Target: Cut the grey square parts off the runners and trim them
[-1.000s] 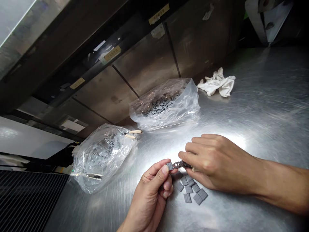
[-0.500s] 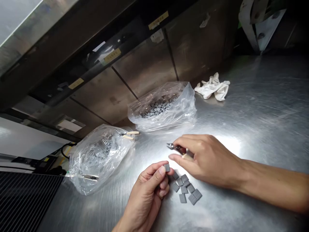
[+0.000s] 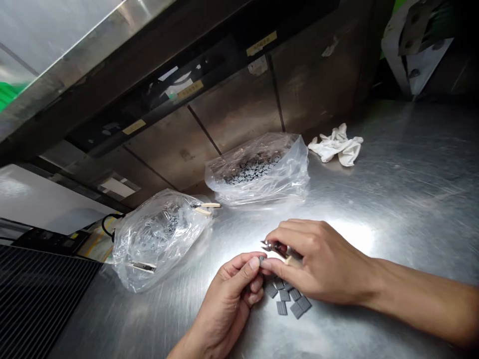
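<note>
A small grey square piece [image 3: 261, 259] is pinched between the thumb and forefinger of my left hand [image 3: 239, 286], mostly covered by the fingertips. My right hand [image 3: 314, 257] is wrapped round a pair of side cutters [image 3: 277, 248] with pale handles, their jaws pointing left just above the piece. The right thumb tip is at the piece and seems to touch it. Below the right hand, several flat grey ridged pieces [image 3: 298, 310] lie loosely grouped on the metal table [image 3: 374, 319], some of them partly hidden by the hand.
Behind my hands stands a clear plastic bag [image 3: 262, 192] full of grey pieces. To its left lies another clear bag [image 3: 160, 249], with pale-handled pliers [image 3: 207, 207] and a cutter knife [image 3: 143, 267] on it. Crumpled white gloves [image 3: 339, 145] rest at the back right.
My right hand has moved down with the cutters, closer to my left hand. The small grey piece has turned edge-on in my left fingers. The camera view has shifted slightly.
</note>
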A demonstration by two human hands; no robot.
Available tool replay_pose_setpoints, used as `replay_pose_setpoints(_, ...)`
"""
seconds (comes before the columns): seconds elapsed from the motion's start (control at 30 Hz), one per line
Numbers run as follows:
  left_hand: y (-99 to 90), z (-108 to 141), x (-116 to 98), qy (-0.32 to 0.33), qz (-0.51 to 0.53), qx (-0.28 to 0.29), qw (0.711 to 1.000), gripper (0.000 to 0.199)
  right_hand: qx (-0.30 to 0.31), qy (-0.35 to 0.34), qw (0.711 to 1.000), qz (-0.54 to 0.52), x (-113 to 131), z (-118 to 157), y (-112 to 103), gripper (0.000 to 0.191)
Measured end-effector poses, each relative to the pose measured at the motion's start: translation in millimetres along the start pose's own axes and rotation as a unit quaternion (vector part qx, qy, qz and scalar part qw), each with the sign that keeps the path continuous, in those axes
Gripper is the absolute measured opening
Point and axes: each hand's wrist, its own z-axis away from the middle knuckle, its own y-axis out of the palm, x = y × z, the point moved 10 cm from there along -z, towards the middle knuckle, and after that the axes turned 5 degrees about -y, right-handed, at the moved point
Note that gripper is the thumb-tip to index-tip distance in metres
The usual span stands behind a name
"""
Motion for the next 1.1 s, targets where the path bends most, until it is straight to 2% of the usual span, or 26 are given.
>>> replay_pose_setpoints(0.07,-1.5,0.2,0.0,-0.001,0.005,-0.011,1.0,0.018,0.006,0.016,1.0,0.006,-3.2,0.9,1.2,0.013)
replay_pose_setpoints(0.17,-2.3,0.0,2.6,-0.013,0.012,-0.015,1.0,0.018,-0.023,0.062,0.998,0.015,-11.3,2.6,-5.3,0.013)
replay_pose_setpoints(0.33,-2.0,0.0,1.4,-0.002,0.015,-0.007,1.0,0.015,0.022,0.012,0.999,-0.031,-0.4,-0.8,5.2,0.01)
replay_pose_setpoints(0.5,-0.9,0.2,3.4,-0.006,0.015,0.0,1.0,0.016,-0.01,0.098,0.995,-0.027,-20.2,1.0,-2.8,0.013)
replay_pose_setpoints(0.6,-1.2,-0.1,3.2,-0.002,0.017,0.003,1.0,0.017,0.039,0.091,0.992,-0.083,-11.7,0.9,9.1,0.011)
replay_pose_setpoints(0.7,-3.0,-0.6,3.5,0.0,0.02,0.001,1.0,0.018,0.066,0.092,0.989,-0.094,-4.6,1.4,17.4,0.012)
replay_pose_setpoints(0.8,-3.4,-0.9,3.0,-0.001,0.017,-0.001,1.0,0.017,0.049,0.105,0.99,-0.081,-8.8,1.2,15.1,0.013)
replay_pose_setpoints(0.97,-1.4,1.0,2.6,-0.006,0.013,-0.008,1.0,0.015,-0.037,0.151,0.986,-0.059,-26.2,3.6,-4.5,0.01)
replay_pose_setpoints(1.1,-1.1,3.5,3.6,-0.007,0.025,-0.007,1.0,0.021,0.002,0.116,0.99,-0.079,-15.9,0.1,1.7,0.014)
